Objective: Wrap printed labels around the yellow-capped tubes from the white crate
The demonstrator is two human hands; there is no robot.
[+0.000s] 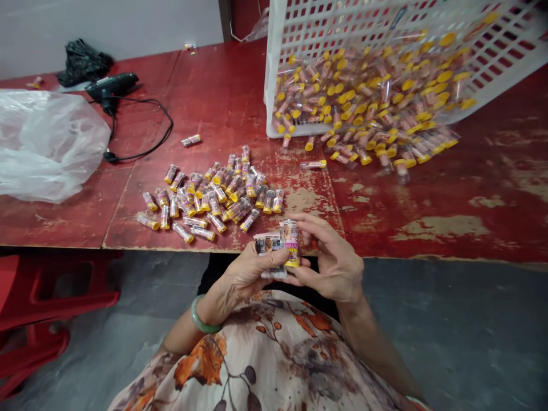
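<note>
Above my lap, at the table's front edge, my left hand (248, 268) is closed on a small stack of printed plastic sleeves (269, 244). Its thumb lies over the stack and reaches the side of a small clear tube (291, 242) with a yellow end pointing down and a printed wrap around it. My right hand (336, 262) curls around that tube from the right, its fingers near the top and its thumb near the yellow end. Beyond my hands lies a pile of wrapped tubes (214, 197) with yellow ends.
A white plastic basket (270, 85) lies tipped at the right, yellow-capped tubes (363, 108) spilling from it onto the red table (222, 103). At the left are a black heat gun (112, 88) with its cord, a clear plastic bag (47, 142) and a black bag (83, 61). Red stools (64, 299) stand below.
</note>
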